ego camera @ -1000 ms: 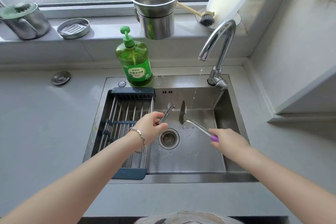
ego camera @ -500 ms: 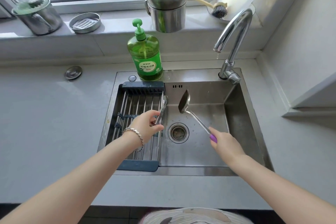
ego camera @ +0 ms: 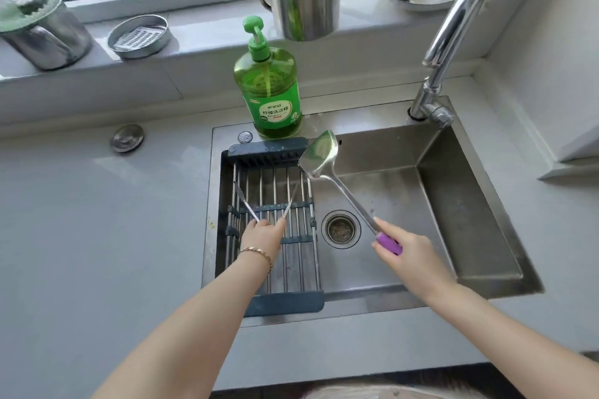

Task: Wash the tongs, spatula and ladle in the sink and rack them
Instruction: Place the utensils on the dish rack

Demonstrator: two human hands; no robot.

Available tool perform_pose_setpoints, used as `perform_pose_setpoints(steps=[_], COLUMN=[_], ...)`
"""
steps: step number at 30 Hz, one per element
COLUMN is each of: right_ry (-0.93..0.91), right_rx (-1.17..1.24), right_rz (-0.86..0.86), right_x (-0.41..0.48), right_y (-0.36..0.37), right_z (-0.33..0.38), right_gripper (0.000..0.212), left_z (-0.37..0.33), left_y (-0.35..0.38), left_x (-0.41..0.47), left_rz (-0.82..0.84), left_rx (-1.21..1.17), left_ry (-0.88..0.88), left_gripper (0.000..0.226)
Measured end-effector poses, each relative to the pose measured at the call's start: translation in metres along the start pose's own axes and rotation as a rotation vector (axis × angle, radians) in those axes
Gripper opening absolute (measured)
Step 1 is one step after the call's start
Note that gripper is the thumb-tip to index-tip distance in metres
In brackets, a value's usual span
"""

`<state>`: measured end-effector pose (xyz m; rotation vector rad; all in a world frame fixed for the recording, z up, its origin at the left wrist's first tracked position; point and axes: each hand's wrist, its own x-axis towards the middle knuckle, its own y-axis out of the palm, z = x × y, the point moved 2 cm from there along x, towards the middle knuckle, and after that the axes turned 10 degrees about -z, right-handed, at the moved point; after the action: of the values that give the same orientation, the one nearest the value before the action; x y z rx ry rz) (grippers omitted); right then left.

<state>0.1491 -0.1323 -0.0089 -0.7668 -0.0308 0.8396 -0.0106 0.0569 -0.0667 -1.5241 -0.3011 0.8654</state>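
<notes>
steel tongs (ego camera: 289,204) hang splayed over the dark-blue wire rack (ego camera: 265,151), left hand (ego camera: 264,235) grip pinching their hinge end. right hand (ego camera: 411,249) grip wraps the purple-handled steel spatula (ego camera: 343,191) above the sink (ego camera: 453,204); wet metal could slip loose.

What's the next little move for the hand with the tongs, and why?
Probably lower the tongs onto the rack and let go. The left hand holds them, arms spread, right over the rack bars, so washing seems done. The right hand grips the spatula by its purple handle, likely next.
</notes>
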Motion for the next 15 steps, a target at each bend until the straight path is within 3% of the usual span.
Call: perform_pose_setpoints(steps=[7, 9, 12, 15], right_ry=[0.115, 0.155, 0.182, 0.205], right_rx=[0.086, 0.118, 0.125, 0.171], right_rz=[-0.024, -0.019, -0.030, -0.037], right_x=[-0.007, -0.009, -0.011, -0.013], right_y=[0.027, 0.033, 0.040, 0.047], right_z=[0.004, 0.002, 0.001, 0.005], right_gripper=[0.044, 0.045, 0.045, 0.043], left_z=[0.008, 0.015, 0.039, 0.073], left_y=[0.035, 0.035, 0.026, 0.025], left_x=[0.011, 0.012, 0.019, 0.025], left_rz=[0.317, 0.229, -0.023, 0.053], left_rx=[-0.184, -0.207, 0.034, 0.376], left_ry=[-0.050, -0.022, 0.078, 0.160], left_gripper=[0.054, 0.041, 0.041, 0.059])
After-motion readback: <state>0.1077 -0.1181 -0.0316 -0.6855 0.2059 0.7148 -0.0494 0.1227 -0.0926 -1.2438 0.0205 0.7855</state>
